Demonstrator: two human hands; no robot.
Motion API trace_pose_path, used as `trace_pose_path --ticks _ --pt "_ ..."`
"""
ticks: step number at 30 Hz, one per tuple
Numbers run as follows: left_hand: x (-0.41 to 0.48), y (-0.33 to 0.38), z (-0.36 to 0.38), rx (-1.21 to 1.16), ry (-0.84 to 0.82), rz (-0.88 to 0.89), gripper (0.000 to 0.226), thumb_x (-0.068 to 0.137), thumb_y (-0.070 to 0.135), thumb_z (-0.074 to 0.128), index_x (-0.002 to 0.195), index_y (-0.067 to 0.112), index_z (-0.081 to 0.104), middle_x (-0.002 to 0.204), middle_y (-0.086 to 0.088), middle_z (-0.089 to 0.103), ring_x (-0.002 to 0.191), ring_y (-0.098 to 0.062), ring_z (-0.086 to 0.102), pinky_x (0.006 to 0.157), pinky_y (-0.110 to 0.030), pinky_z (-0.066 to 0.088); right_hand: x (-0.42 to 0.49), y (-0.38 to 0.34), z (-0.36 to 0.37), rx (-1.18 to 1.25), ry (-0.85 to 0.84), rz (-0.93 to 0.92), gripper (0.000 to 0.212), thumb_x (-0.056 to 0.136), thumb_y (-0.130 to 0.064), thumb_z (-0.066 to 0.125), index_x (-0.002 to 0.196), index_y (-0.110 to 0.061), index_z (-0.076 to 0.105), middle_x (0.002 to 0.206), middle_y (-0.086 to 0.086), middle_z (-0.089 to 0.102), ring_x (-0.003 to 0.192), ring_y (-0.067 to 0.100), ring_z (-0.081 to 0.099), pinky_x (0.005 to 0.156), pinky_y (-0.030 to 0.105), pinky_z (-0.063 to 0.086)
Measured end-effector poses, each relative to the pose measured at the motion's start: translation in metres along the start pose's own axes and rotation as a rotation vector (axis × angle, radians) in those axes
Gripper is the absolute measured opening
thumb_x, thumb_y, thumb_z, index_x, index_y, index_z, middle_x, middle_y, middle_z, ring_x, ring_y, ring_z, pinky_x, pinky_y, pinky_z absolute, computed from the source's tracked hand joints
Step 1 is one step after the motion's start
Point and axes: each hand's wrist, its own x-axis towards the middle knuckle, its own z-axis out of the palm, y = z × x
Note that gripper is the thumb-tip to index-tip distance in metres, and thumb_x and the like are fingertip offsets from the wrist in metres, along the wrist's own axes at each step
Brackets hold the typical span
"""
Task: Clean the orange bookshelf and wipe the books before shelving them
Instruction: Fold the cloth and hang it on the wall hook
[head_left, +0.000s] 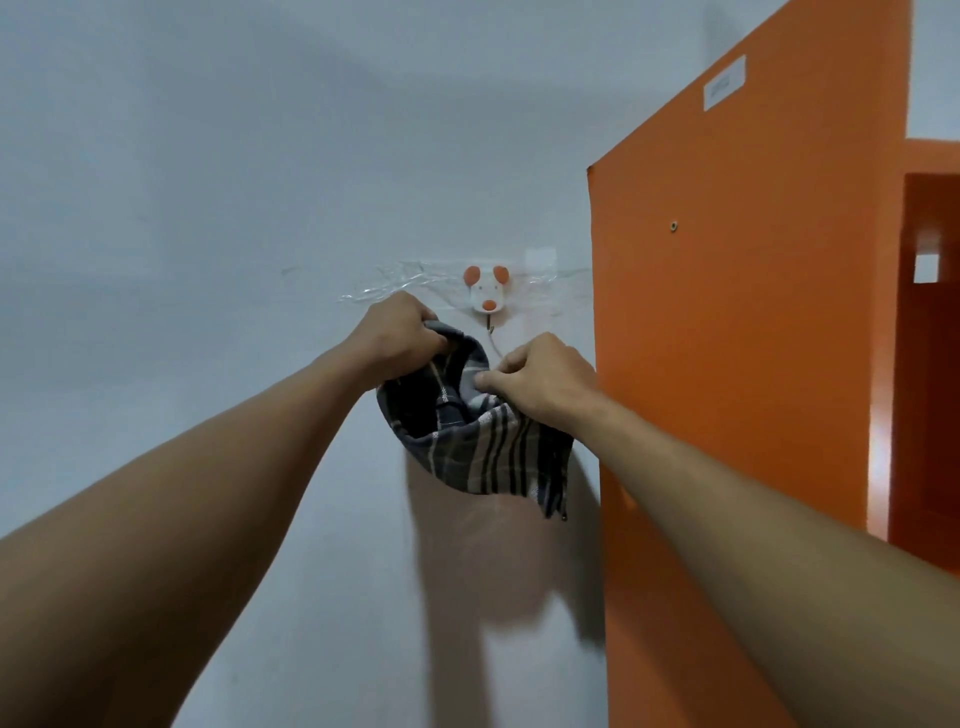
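Left hand (402, 332): fingers curled tight round the upper edge of a dark grey-and-beige checked cloth (478, 441). Right hand (540, 379): thumb and fingers pinch the opposite edge. The cloth sags between the two in a pouch, clear of everything else, with one corner hanging low.

We judge the two-handed hold serves to spread the cloth or gather it into a wiping pad; which of the two we cannot tell.

Just above the hands, a small white wall hook with orange ears and nose (487, 291) is fixed to the pale grey wall (182, 208) under crumpled clear tape (395, 283). Its metal prong carries nothing, and we take it for the cloth's storage place.

The orange bookshelf (727, 364) stands immediately to the right, with its flat side panel facing us and the right hand close beside it. The panel bears a white label (723, 83) and a small screw (673, 226). The open front lies further right. No books are in view. Nothing blocks the panel.
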Motion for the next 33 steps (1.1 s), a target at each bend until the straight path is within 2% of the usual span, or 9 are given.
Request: trace_pose_path --ticks 3,7,11,16,19,22,25,30,33 --pt "-0.003 0.003 0.003 0.061 -0.067 0.042 0.009 0.079 0.016 0.073 0.076 0.008 0.072 0.073 -0.009 0.067 0.068 -0.02 0.057 0.059 -0.027 0.044 0.007 0.002 0.001 -0.159 0.176 0.035 0.017 0.078 -0.035 0.069 0.069 -0.021 0.067 0.106 -0.002 0.046 0.097 0.02 0.049 0.085 0.036 0.047" --pt "-0.01 -0.004 0.006 0.217 -0.134 0.109 0.012 0.077 0.013 0.077 0.084 0.018 0.07 0.083 -0.004 0.067 0.076 -0.017 0.059 0.059 -0.025 0.043 0.018 0.003 -0.013 0.084 0.345 0.066 0.035 0.071 -0.002 0.056 0.05 -0.02 0.034 0.059 -0.002 0.037 0.056 0.017 0.035 0.053 0.032 0.032" --pt "-0.009 -0.008 0.015 0.299 -0.082 0.166 0.013 0.083 0.011 0.073 0.08 0.019 0.063 0.081 -0.001 0.061 0.08 -0.02 0.055 0.067 -0.026 0.038 0.02 0.004 -0.016 0.001 0.449 -0.045 0.036 0.068 0.017 0.034 0.063 -0.019 0.035 0.06 -0.002 0.038 0.057 0.017 0.034 0.051 0.034 0.029" --pt "0.002 -0.016 0.009 0.171 0.024 0.078 0.017 0.085 0.017 0.075 0.1 0.009 0.072 0.098 -0.013 0.066 0.089 -0.023 0.056 0.075 -0.026 0.04 0.018 0.008 -0.024 -0.344 0.457 -0.319 0.027 0.082 0.004 0.038 0.088 -0.015 0.056 0.071 0.004 0.049 0.062 0.022 0.045 0.051 0.027 0.029" --pt "0.009 -0.015 0.005 0.106 0.149 0.079 0.014 0.089 0.017 0.069 0.102 0.013 0.067 0.101 -0.012 0.064 0.093 -0.025 0.057 0.076 -0.026 0.038 0.015 0.01 -0.017 -0.551 0.41 -0.504 0.023 0.085 -0.024 0.052 0.106 -0.02 0.062 0.084 0.008 0.048 0.06 0.022 0.048 0.05 0.019 0.025" --pt "0.012 -0.007 0.003 0.057 0.25 0.134 0.013 0.089 0.021 0.069 0.097 0.019 0.059 0.093 -0.009 0.066 0.083 -0.023 0.059 0.071 -0.028 0.04 0.018 0.009 -0.011 -0.704 0.318 -0.623 0.026 0.094 -0.025 0.052 0.12 -0.024 0.055 0.102 0.017 0.047 0.057 0.026 0.046 0.048 0.03 0.035" --pt "0.016 0.002 0.002 0.049 0.336 0.223 0.018 0.087 0.02 0.07 0.093 0.023 0.053 0.09 -0.005 0.064 0.083 -0.027 0.059 0.072 -0.034 0.045 0.024 0.007 -0.018 -0.71 0.309 -0.491 0.028 0.102 -0.022 0.035 0.129 -0.025 0.045 0.104 0.013 0.04 0.062 0.026 0.043 0.055 0.035 0.037" --pt "0.022 0.014 0.015 0.193 0.33 0.409 0.014 0.086 0.01 0.063 0.082 0.024 0.065 0.1 0.0 0.053 0.09 -0.027 0.058 0.077 -0.039 0.05 0.039 0.012 -0.012 -0.415 0.197 -0.291 0.056 0.09 -0.01 0.046 0.134 -0.043 0.039 0.098 0.007 0.048 0.073 0.031 0.05 0.062 0.034 0.036" --pt "0.025 0.003 0.026 0.291 0.338 0.424 0.015 0.09 0.013 0.063 0.095 0.02 0.074 0.104 -0.003 0.06 0.094 -0.03 0.06 0.076 -0.042 0.051 0.045 0.02 -0.005 -0.309 0.148 -0.241 0.056 0.09 -0.011 0.05 0.133 -0.046 0.043 0.103 0.004 0.051 0.084 0.03 0.055 0.064 0.033 0.037"
